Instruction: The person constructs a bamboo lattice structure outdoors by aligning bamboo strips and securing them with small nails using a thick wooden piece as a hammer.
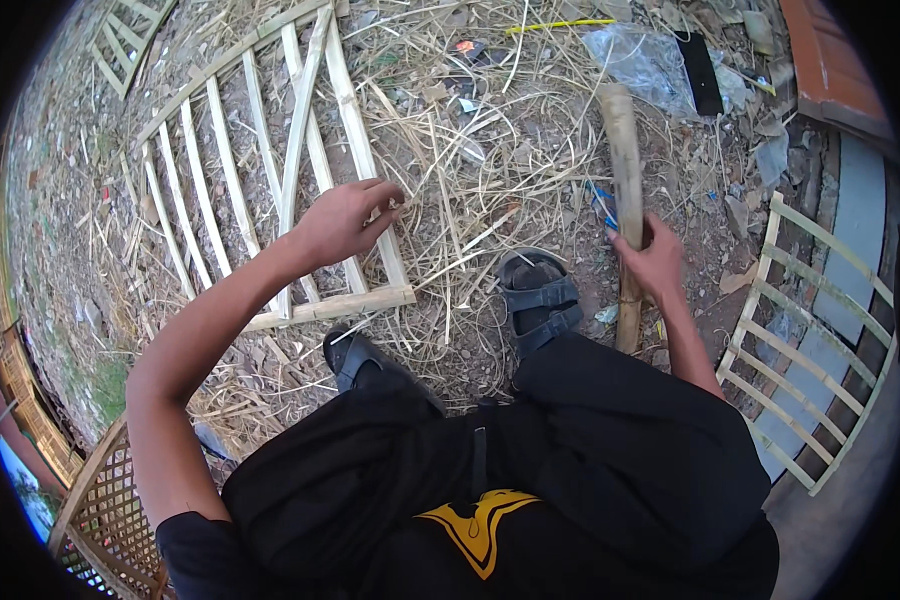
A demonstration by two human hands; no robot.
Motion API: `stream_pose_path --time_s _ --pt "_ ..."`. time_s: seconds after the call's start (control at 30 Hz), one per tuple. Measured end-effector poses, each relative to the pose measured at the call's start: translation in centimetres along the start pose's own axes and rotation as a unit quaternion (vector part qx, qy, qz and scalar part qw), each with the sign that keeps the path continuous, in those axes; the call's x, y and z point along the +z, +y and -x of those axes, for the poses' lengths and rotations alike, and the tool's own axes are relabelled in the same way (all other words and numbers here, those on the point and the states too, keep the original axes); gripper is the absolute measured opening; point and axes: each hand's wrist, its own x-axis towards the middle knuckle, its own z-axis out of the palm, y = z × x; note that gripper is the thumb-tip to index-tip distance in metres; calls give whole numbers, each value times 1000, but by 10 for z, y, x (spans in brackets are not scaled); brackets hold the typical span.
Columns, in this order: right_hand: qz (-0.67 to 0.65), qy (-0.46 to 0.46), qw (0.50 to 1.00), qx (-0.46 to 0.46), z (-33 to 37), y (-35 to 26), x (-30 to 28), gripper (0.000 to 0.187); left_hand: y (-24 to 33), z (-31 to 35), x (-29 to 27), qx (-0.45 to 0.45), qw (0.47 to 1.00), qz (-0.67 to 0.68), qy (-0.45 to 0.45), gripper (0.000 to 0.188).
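My right hand (655,262) is closed round a thick, worn bamboo pole (624,150) that stretches away from me past my right foot. A small blue object (602,205) lies against the pole's left side, partly hidden, its kind unclear. Over the right end of a slatted bamboo frame (395,262), my left hand (348,222) hovers with its fingers curled in toward the thumb. Whatever may be between those fingertips is too small to make out. The frame lies on the ground at the left, with pale slats and a diagonal brace.
Straw and bamboo shavings (470,190) litter the ground. Clear plastic (635,65) and a black strip (698,75) lie at the far right. A smaller slatted frame (815,345) rests at the right; a woven lattice piece (115,500) stands at the lower left. My sandalled feet are between my hands.
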Motion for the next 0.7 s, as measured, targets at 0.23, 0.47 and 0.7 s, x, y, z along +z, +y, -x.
stream_pose_path --time_s 0.23,0.47,0.7 --pt "43 75 988 -127 -131 -31 -32 37 -6 6 -11 -36 999 30 -3 24" --pt "147 206 966 -60 -268 22 -35 28 -1 -4 -13 -22 998 53 14 23" --pt "147 263 952 -52 -278 36 -25 23 -4 -2 -13 -68 985 125 99 22"
